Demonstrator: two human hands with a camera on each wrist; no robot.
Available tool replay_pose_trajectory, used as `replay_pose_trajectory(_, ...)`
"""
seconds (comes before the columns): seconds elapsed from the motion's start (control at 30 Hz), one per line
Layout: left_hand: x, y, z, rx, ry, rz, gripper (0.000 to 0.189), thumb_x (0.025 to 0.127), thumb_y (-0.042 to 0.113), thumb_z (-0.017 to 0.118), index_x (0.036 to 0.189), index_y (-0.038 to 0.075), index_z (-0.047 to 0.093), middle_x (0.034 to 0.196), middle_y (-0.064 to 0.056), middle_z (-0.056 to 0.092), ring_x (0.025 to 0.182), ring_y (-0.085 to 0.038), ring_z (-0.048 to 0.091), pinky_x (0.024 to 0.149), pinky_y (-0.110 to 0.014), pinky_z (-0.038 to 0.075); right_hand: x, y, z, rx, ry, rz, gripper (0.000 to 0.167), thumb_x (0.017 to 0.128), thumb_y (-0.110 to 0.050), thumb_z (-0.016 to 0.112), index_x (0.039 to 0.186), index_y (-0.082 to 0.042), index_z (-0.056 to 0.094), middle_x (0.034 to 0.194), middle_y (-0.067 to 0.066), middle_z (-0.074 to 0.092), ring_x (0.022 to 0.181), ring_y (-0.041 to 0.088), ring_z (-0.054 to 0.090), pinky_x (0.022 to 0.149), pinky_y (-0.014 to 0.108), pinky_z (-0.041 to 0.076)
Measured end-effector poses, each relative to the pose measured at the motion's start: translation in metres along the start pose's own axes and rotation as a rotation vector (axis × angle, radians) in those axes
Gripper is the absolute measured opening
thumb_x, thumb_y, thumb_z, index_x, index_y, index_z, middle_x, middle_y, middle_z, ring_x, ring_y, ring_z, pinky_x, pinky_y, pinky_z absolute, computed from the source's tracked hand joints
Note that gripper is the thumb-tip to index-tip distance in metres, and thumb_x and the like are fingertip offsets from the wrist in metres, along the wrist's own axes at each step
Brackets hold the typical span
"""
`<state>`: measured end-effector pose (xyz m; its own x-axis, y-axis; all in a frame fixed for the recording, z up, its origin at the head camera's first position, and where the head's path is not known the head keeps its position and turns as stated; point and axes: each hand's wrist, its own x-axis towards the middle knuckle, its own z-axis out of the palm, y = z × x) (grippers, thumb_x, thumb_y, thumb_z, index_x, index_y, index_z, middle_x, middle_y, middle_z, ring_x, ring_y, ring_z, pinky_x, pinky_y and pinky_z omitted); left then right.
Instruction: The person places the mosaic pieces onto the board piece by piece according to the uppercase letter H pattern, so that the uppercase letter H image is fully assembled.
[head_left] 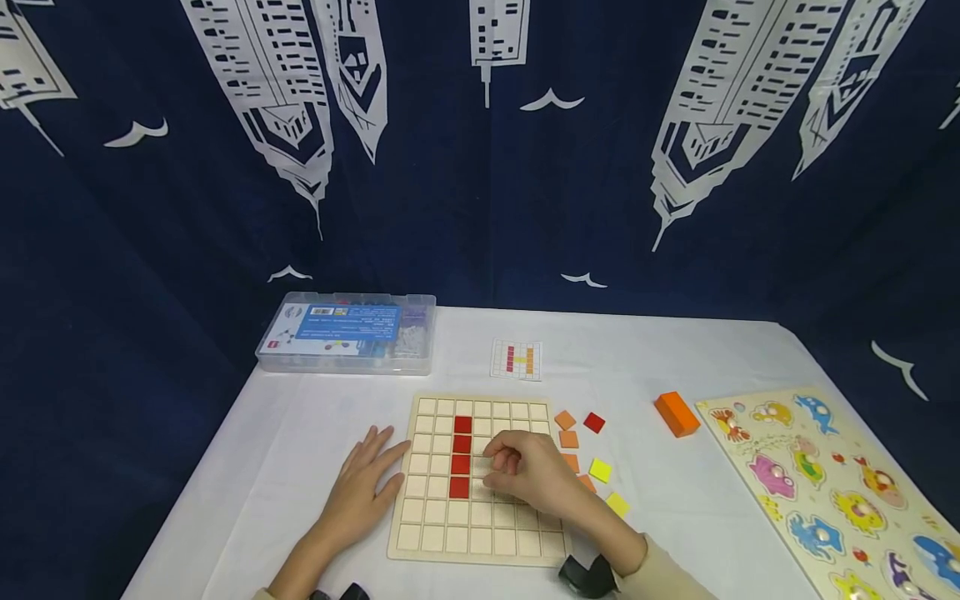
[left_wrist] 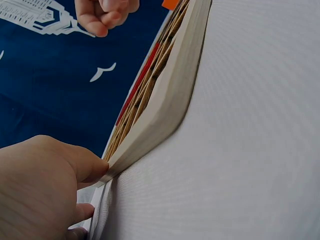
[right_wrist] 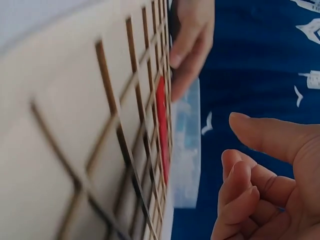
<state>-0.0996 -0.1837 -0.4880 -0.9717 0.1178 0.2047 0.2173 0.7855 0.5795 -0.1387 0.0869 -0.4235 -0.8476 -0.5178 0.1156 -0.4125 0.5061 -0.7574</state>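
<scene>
A wooden grid board (head_left: 444,540) lies flat on the table, with a column of several red square tiles (head_left: 461,465) set in its cells. My left hand (head_left: 360,492) rests at the board's left edge with fingers spread; in the left wrist view its fingertips touch the board's rim (left_wrist: 165,107). Over the middle of the board, just right of the red column, hovers my right hand (head_left: 536,473). In the right wrist view its thumb (right_wrist: 272,135) stands apart from loosely curled fingers, and nothing shows between them.
Right of the board lie several orange tiles (head_left: 569,439), two yellow tiles (head_left: 600,470) and one loose red tile (head_left: 594,422). Behind it is a small pattern card (head_left: 516,360). A clear plastic case (head_left: 345,333), an orange block (head_left: 677,414) and an animal puzzle board (head_left: 825,492) stand farther out.
</scene>
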Motion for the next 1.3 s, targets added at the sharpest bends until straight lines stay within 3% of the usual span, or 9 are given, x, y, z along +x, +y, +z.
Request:
replay_pose_trajectory(0.27, 0.001, -0.002, 0.0, 0.003, -0.009, -0.005, 0.043, 0.092, 0.013, 0.064, 0.135, 0.011, 0.059, 0.152, -0.019, 0.041, 0.147, -0.041, 0.024, 0.119, -0.059, 0.016, -0.008, 0.018, -0.035, -0.028, 0.104, 0.028, 0.025, 0.076, -0.008, 0.082, 0.097, -0.003, 0.069, 0.074, -0.006, 0.059, 0.065, 0.002, 0.051, 0.058, 0.018, 0.046)
replay_pose_trajectory(0.83, 0.0, -0.003, 0.001, 0.01, -0.009, -0.011, 0.043, 0.092, 0.013, 0.064, 0.134, 0.012, 0.06, 0.152, -0.018, 0.042, 0.147, -0.041, 0.024, 0.119, -0.058, 0.016, -0.021, 0.068, -0.09, -0.119, 0.284, 0.237, 0.033, 0.078, -0.01, 0.081, 0.107, -0.002, 0.068, 0.079, 0.001, 0.061, 0.066, 0.008, 0.051, 0.057, 0.018, 0.044)
replay_pose_trajectory(1.07, 0.001, -0.002, 0.001, 0.003, -0.002, -0.01, 0.043, 0.091, 0.012, 0.065, 0.134, 0.012, 0.06, 0.152, -0.018, 0.042, 0.147, -0.041, 0.024, 0.119, -0.059, 0.016, -0.021, 0.084, -0.101, -0.12, 0.313, 0.325, 0.037, 0.079, -0.014, 0.08, 0.112, -0.002, 0.068, 0.083, 0.005, 0.061, 0.07, 0.014, 0.053, 0.057, 0.019, 0.045)
replay_pose_trajectory(1.3, 0.001, -0.002, 0.002, 0.001, 0.001, -0.003, 0.044, 0.091, 0.012, 0.065, 0.134, 0.012, 0.06, 0.152, -0.018, 0.042, 0.147, -0.041, 0.025, 0.118, -0.059, 0.017, -0.023, 0.096, -0.101, -0.121, 0.316, 0.351, 0.037, 0.079, -0.013, 0.08, 0.112, -0.001, 0.067, 0.081, 0.005, 0.061, 0.067, 0.013, 0.05, 0.054, 0.019, 0.042)
